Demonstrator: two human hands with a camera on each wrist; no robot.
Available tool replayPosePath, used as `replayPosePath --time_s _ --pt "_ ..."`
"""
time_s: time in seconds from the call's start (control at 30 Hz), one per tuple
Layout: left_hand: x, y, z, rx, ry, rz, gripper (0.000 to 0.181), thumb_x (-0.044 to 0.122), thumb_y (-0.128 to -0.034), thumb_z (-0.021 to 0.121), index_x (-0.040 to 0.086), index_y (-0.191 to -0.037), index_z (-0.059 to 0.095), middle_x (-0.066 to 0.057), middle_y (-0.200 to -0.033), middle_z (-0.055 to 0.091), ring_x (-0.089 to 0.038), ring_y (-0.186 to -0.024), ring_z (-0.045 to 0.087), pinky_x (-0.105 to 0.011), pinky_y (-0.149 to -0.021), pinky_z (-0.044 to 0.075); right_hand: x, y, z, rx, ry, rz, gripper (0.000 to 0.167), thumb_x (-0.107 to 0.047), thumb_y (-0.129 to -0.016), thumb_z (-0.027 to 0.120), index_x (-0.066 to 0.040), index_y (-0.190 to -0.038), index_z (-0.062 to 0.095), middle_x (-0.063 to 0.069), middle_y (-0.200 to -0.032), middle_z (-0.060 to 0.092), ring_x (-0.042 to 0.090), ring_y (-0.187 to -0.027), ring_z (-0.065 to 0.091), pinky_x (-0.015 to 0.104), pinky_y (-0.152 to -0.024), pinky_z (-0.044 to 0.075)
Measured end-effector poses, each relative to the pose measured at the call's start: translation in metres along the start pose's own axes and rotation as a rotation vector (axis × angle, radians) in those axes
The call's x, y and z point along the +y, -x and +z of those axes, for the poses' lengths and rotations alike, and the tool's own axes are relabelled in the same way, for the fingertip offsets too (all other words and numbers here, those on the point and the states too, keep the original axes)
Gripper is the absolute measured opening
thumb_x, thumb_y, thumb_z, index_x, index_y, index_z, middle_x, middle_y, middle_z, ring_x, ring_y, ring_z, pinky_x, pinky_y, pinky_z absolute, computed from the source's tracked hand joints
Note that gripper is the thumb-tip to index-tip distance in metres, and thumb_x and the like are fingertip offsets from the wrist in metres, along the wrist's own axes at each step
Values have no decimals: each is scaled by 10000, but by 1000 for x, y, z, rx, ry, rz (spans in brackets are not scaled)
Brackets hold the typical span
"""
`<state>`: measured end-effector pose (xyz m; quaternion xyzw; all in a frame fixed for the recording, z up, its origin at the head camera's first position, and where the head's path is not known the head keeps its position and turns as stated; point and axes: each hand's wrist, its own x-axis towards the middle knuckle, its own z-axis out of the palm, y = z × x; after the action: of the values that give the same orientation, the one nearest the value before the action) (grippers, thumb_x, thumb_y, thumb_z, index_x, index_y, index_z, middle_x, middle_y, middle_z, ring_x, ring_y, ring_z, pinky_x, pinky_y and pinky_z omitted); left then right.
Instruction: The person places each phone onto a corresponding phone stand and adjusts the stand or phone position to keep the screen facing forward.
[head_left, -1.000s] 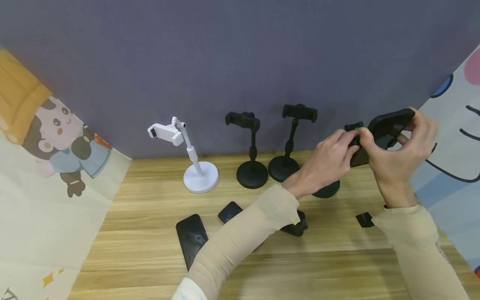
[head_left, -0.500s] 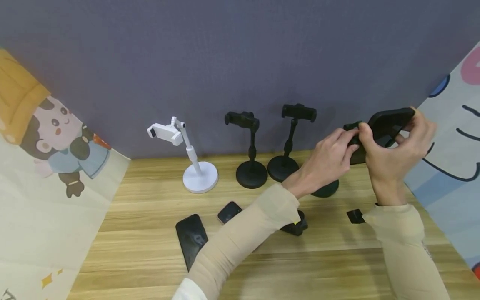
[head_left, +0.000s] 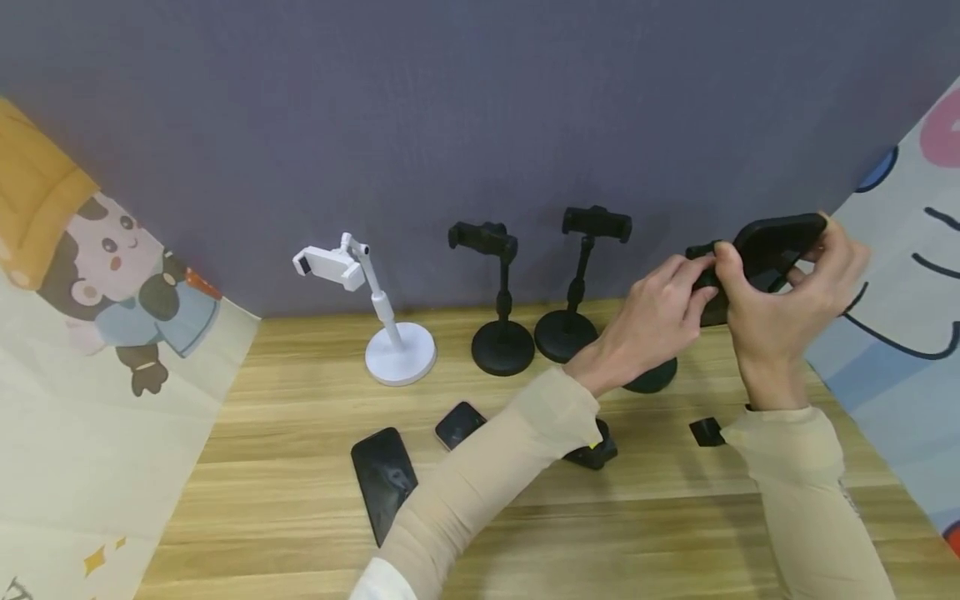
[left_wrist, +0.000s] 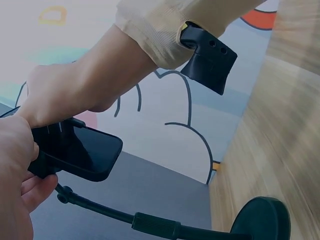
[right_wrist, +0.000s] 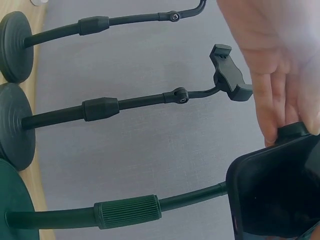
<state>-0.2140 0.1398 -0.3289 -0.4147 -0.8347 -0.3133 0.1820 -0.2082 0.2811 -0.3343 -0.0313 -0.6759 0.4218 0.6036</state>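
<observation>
We have the black phone (head_left: 780, 237) at the clamp (right_wrist: 291, 131) of the green stand (right_wrist: 129, 211), above the far right part of the surface (head_left: 300, 467). Our left hand (head_left: 660, 304) pinches the clamp; our right hand (head_left: 798, 292) curls round the black phone. We seem to be seating it; whether it sits fully home, we cannot tell. Next probably calls for settling the clamp while steadying the black phone. Further left, a black stand (head_left: 566, 335) and a white stand (head_left: 401, 354) line the far edge.
</observation>
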Motion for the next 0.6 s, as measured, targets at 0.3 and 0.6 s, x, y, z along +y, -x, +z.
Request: replayPosePath --time_s 0.3,0.6 --pt "0 0 1 28 -17 -2 399 177 -1081 539 13 -1444 561 -32 -1100 636 -55 -823 519 -94 -725 427 -23 2 0 -39 -22 30 810 -664 -707 844 -171 -1318 644 -159 -1129 495 -12 -970 464 138 -769 373" --pt "2 0 3 43 -36 6 394 180 -1072 553 9 -1426 577 -39 -1105 651 -64 -847 553 -98 -761 455 -27 4 0 -30 -32 36 848 -704 -693 832 -163 -1318 642 -155 -1115 489 -14 -967 461 120 -760 386"
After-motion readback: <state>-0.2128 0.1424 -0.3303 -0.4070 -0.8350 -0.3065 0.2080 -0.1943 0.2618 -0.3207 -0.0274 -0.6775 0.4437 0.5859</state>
